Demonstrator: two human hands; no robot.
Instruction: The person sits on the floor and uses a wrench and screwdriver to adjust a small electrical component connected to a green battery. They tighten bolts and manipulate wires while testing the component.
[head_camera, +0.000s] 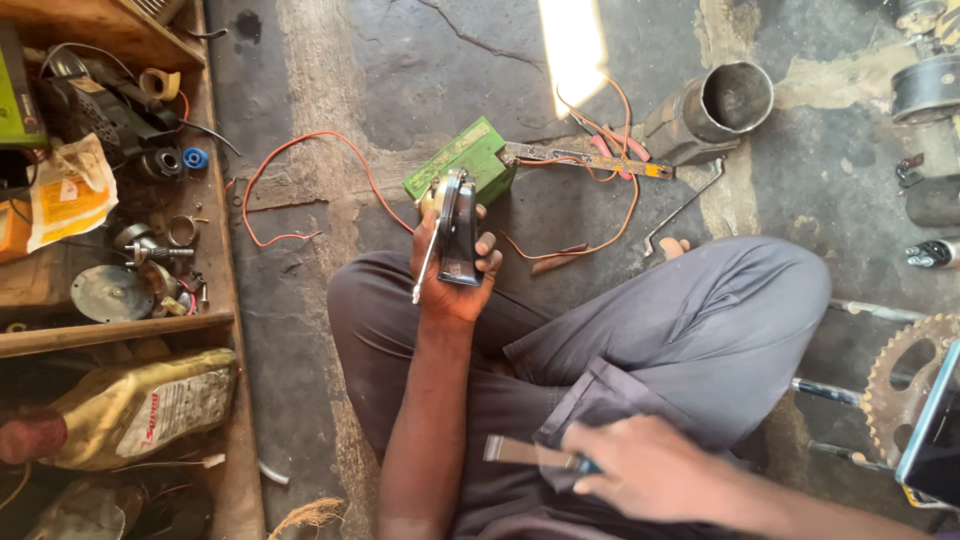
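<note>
Closest to the camera, the person's right hand (650, 470) is low by the lap. Its fingers are curled tight around a thin flat metal tool with a dark handle (530, 453). The tool's flat tip points to the left, across the grey trousers (690, 330).

A little farther out, the left hand (452, 265) is held up over the knees. Its fingers are closed around a small round black and silver motor part with a metal bracket (455, 232). The part is in the air and is well apart from the tool.

It looks like the person is working on this part by hand. The tool is held ready but does not touch the part. To use it, the right hand would have to bring the flat tip up to the part while the left hand keeps it steady.

Just behind the part, on the cracked concrete floor (330, 110), lies a green box-shaped battery (470, 155). A long orange wire (300, 170) loops away from it. Beside the battery lie red-handled pliers (615, 150) and a dull metal pipe piece (715, 110).

On the left is a wooden shelf (215, 230) full of small parts. Under it leans a yellowish oil jug (140, 405). On the far right sits a rusty toothed sprocket wheel (905, 385).
</note>
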